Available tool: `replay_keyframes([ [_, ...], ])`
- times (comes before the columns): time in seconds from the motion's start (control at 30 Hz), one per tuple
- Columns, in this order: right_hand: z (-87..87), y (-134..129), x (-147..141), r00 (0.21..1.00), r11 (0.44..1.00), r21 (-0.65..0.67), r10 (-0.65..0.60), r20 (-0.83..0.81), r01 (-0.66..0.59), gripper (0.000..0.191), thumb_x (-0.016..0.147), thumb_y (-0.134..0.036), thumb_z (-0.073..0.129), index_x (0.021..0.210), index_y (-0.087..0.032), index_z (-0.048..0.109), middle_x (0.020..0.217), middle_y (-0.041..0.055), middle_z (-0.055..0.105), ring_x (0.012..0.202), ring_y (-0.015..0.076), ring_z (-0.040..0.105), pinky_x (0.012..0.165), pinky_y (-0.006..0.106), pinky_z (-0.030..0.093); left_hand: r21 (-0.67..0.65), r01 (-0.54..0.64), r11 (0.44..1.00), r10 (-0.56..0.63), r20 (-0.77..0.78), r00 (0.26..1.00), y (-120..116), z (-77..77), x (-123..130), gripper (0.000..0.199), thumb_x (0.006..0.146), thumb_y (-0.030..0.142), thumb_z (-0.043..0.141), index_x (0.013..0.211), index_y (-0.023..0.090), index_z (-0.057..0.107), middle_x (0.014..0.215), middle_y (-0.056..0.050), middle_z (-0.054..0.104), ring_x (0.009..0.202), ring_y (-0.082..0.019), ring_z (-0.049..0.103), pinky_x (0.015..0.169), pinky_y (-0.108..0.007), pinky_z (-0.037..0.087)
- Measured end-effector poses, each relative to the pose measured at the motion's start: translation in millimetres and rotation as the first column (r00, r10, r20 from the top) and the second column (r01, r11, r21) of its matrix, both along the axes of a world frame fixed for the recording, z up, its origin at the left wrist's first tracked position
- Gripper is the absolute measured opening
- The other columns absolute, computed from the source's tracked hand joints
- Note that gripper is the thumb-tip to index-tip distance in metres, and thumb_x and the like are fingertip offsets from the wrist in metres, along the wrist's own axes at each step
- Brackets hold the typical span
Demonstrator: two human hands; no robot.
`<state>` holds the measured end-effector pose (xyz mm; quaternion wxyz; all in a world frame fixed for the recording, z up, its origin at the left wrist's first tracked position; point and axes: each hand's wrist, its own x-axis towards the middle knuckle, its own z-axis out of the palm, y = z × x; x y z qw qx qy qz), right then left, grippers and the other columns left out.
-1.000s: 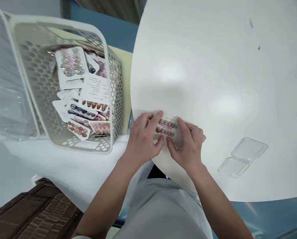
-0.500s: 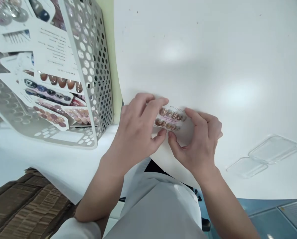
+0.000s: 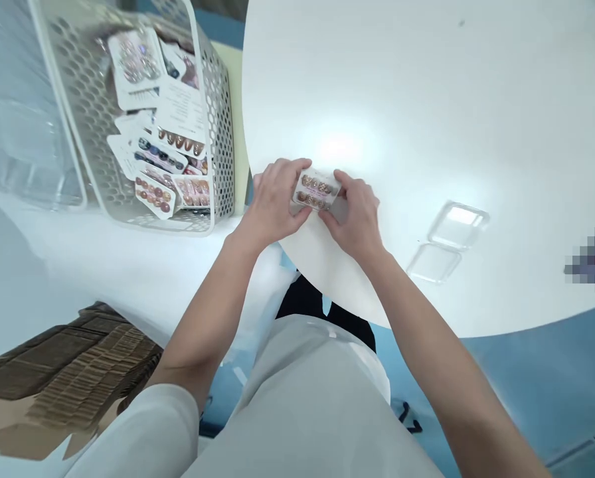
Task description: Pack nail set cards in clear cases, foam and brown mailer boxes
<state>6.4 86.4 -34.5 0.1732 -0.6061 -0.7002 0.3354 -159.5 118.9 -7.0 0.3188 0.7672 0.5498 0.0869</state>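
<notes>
A small card of press-on nails (image 3: 317, 190), with two rows of brown and gold nails, is held just over the white table near its front left edge. My left hand (image 3: 279, 202) grips the card's left side between thumb and fingers. On the other side, my right hand (image 3: 356, 214) has thumb and forefinger closed at the card's right edge. The nails face up. Off to the right, an opened clear plastic case (image 3: 434, 262) lies flat on the table, its two halves spread apart.
Left of the table stands a white perforated basket (image 3: 222, 146) holding several nail cards (image 3: 155, 194). Clear plastic packaging (image 3: 23, 146) lies farther left. Flattened brown cardboard (image 3: 73, 378) is stacked at the lower left. The round white table (image 3: 402, 99) has a curved edge near my body.
The view has shifted and widened, so basket, hands and case appear smaller. The card now shows more fully between both hands, tilted a little. A blurred-out purple patch has appeared at the right edge.
</notes>
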Motion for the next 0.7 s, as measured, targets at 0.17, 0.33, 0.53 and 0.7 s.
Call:
replay_keyframes([
  [0.17,10.9,-7,23,0.997,1.0,-0.021,-0.002,-0.077,0.0,0.072,0.077,-0.036,0.049,0.136,-0.026,0.01,0.108,0.0083,0.043,0.1,0.0246,0.041,0.082,0.043,0.037,0.019,0.067,0.998,-0.067,0.032,0.997,-7,7.8,14,0.062,0.072,0.042,0.056,0.124,0.019,0.031,0.108,-0.008,0.046,0.101,-0.023,0.042,0.084,-0.038,0.035],
  [0.33,39.2,-32,56,0.993,0.999,-0.007,-0.051,-0.109,0.051,0.077,0.075,-0.031,0.053,0.137,-0.023,0.008,0.107,0.0091,0.042,0.098,0.0237,0.042,0.083,0.043,0.038,0.068,0.154,0.986,-0.16,0.093,0.983,-18,26.9,42,0.06,0.072,0.034,0.057,0.124,0.019,0.032,0.11,-0.008,0.047,0.099,-0.022,0.045,0.085,-0.036,0.035],
  [0.53,56.8,-76,104,0.984,0.987,0.06,-0.141,-0.111,0.148,0.07,0.077,-0.03,0.051,0.135,-0.021,0.015,0.099,0.008,0.046,0.091,0.0223,0.044,0.081,0.042,0.04,0.104,0.251,0.962,-0.269,0.223,0.937,-45,36.1,89,0.06,0.072,0.028,0.058,0.125,0.017,0.032,0.108,-0.009,0.048,0.09,-0.019,0.049,0.08,-0.034,0.039],
  [0.7,52.8,-116,140,0.959,0.967,0.024,-0.246,-0.137,0.252,0.064,0.077,-0.029,0.052,0.133,-0.023,0.022,0.092,0.0055,0.048,0.086,0.0201,0.046,0.078,0.039,0.043,0.073,0.286,0.955,-0.295,0.28,0.914,-74,30.1,124,0.058,0.072,0.028,0.058,0.124,0.02,0.033,0.105,-0.008,0.049,0.087,-0.019,0.05,0.079,-0.036,0.041],
])
